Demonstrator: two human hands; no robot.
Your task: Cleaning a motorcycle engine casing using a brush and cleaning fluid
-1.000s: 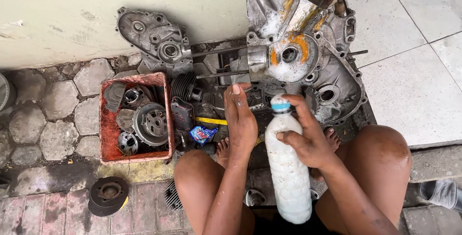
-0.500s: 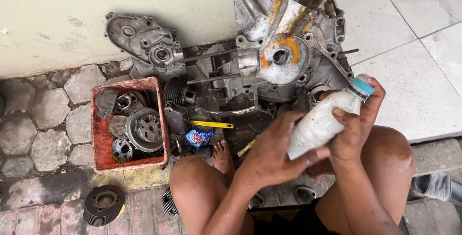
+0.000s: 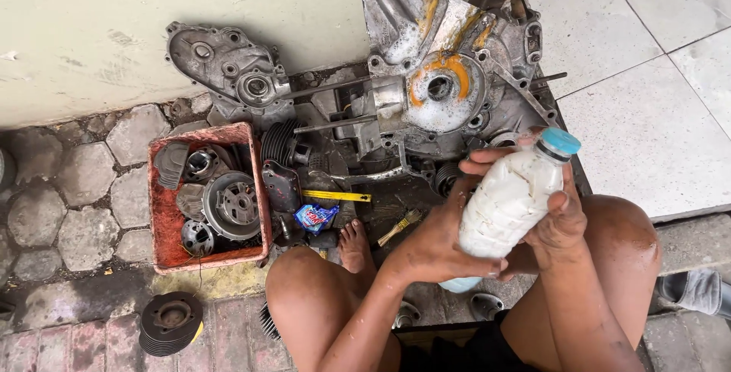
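Head view: I see both hands wrapped around a clear plastic bottle (image 3: 509, 203) with a blue cap (image 3: 560, 142), full of white soapy liquid and tilted over the person's knees. The left hand (image 3: 442, 239) grips the lower body from beneath; the right hand (image 3: 560, 216) clasps the upper part, fingers curled round it near the cap. The bottle hangs just in front of the soapy engine case (image 3: 445, 75), which leans against the wall.

My worry from here: both hands look wet and greasy, so the bottle could slip and land on the foot (image 3: 354, 244) or the small brush (image 3: 396, 227) below. If the cap sits loose, liquid might spill across the parts.

Of packaging, a small crumpled blue sachet (image 3: 314, 217) lies between the red tray (image 3: 164, 249) of metal parts and the foot, just below a yellow-handled tool (image 3: 336, 196).
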